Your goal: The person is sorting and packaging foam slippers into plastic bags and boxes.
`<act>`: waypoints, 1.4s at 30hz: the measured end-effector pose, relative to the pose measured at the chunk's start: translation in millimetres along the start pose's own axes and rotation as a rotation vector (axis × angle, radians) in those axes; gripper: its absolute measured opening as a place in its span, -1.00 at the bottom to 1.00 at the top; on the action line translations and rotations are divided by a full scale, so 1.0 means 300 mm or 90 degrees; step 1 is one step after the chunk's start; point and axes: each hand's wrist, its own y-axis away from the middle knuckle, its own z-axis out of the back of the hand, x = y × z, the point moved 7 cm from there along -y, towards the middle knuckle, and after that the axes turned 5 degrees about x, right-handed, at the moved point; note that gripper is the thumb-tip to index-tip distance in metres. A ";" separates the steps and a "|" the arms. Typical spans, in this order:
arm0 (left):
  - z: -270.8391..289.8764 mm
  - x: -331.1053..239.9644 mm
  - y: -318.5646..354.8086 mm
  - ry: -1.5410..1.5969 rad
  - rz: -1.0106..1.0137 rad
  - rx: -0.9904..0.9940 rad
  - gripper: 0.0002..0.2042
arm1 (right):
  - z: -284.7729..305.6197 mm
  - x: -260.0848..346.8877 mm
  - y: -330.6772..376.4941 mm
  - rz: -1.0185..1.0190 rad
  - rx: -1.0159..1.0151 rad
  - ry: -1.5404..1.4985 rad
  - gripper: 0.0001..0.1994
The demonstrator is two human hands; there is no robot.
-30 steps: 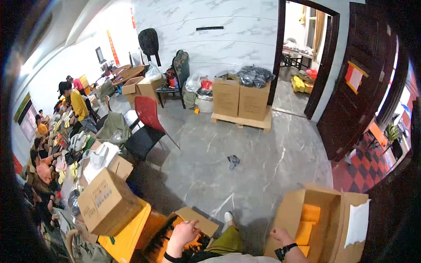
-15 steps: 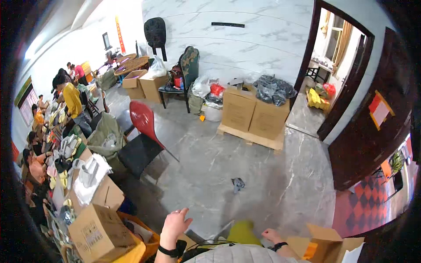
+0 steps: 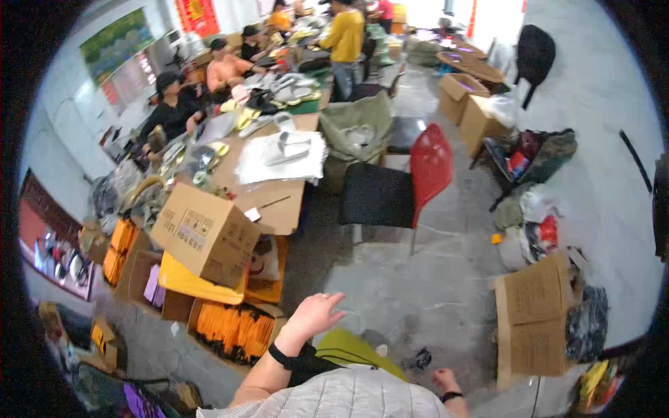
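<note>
Hovering empty with fingers loosely spread, the left hand [image 3: 315, 315] hung just right of the open box of orange packets [image 3: 233, 329], while the right hand [image 3: 443, 380] lay mostly hidden, its grip unreadable.

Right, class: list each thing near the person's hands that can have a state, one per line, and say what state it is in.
left hand: open, fingers spread, holding nothing
right hand: low at the edge, empty or not cannot be told
closed cardboard box: shut, tilted on a yellow sheet
box of orange packs: open, full
red chair: upright, unoccupied
flattened carton: flaps open
</note>
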 end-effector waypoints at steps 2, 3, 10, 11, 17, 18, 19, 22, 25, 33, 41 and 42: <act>0.005 0.098 0.078 -0.039 0.112 -0.092 -0.55 | 0.162 0.339 -0.017 0.026 -0.027 0.040 -0.77; 0.021 0.112 0.062 -0.047 0.130 -0.137 -0.56 | 0.235 0.377 -0.059 0.025 -0.030 0.060 -0.77; 0.075 0.409 0.056 0.014 0.451 -0.071 -0.54 | 0.434 0.854 -0.646 0.198 -0.126 0.002 -0.79; 0.098 0.427 0.032 0.022 0.457 -0.083 -0.54 | 0.440 0.903 -0.708 0.234 -0.169 0.103 -0.80; 0.270 0.556 -0.193 0.065 0.408 -0.158 -0.53 | 0.166 1.267 -0.820 0.284 0.156 0.223 -0.77; 0.277 0.564 -0.181 0.054 0.438 -0.171 -0.53 | 0.050 1.384 -0.741 0.329 0.198 0.118 -0.78; 0.275 0.582 -0.152 0.041 0.487 -0.151 -0.52 | 0.058 1.519 -0.664 0.341 0.218 0.129 -0.78; 0.262 0.671 -0.128 0.089 0.513 -0.174 -0.50 | 0.089 1.823 -0.447 0.220 0.250 0.136 -0.91; 0.334 0.695 -0.168 0.170 0.572 -0.133 -0.54 | 0.149 1.899 -0.631 0.281 0.192 0.163 -0.89; 0.389 0.700 -0.206 0.156 0.767 -0.237 -0.49 | 0.117 2.262 -1.028 0.686 0.434 0.895 -0.70; 0.509 0.665 -0.388 0.114 0.706 -0.395 -0.51 | 0.088 2.583 -1.275 0.255 0.459 0.651 -0.71; 0.514 0.662 -0.414 0.121 0.717 -0.384 -0.52 | 0.102 2.598 -1.283 0.192 0.440 0.614 -0.69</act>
